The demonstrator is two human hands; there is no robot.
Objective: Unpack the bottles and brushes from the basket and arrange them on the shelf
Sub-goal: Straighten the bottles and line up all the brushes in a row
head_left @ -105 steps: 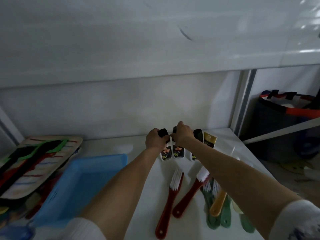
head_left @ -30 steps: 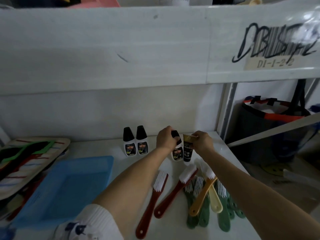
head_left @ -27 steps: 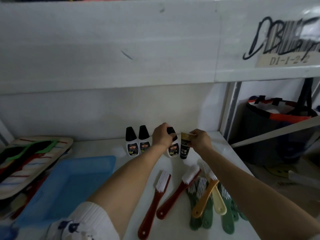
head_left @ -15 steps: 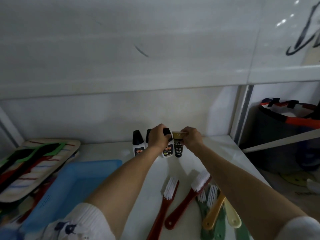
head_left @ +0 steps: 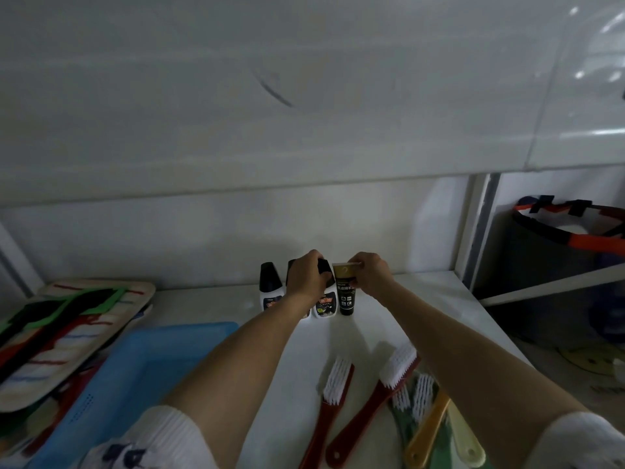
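A row of small white bottles with black caps stands at the back of the white shelf (head_left: 422,309). The leftmost bottle (head_left: 269,287) stands free. My left hand (head_left: 306,277) grips the black cap of the third bottle (head_left: 325,304) and hides most of the second one. My right hand (head_left: 370,275) pinches the gold top of a black tube (head_left: 346,292) that stands upright at the row's right end. Nearer me lie two red brushes (head_left: 333,397) (head_left: 382,390) and a pile of green, yellow and cream brushes (head_left: 426,421). The blue basket (head_left: 142,374) sits at the left.
A striped, colourful flat board (head_left: 61,330) lies at the far left, partly under the basket. A white upper shelf front (head_left: 270,96) overhangs the space. Past the shelf's right post stands a dark bin with an orange rim (head_left: 571,231).
Both hands have shifted the third bottle and the tube leftward along the back, so they now stand close beside the two bottles set down earlier. The camera has tilted down.
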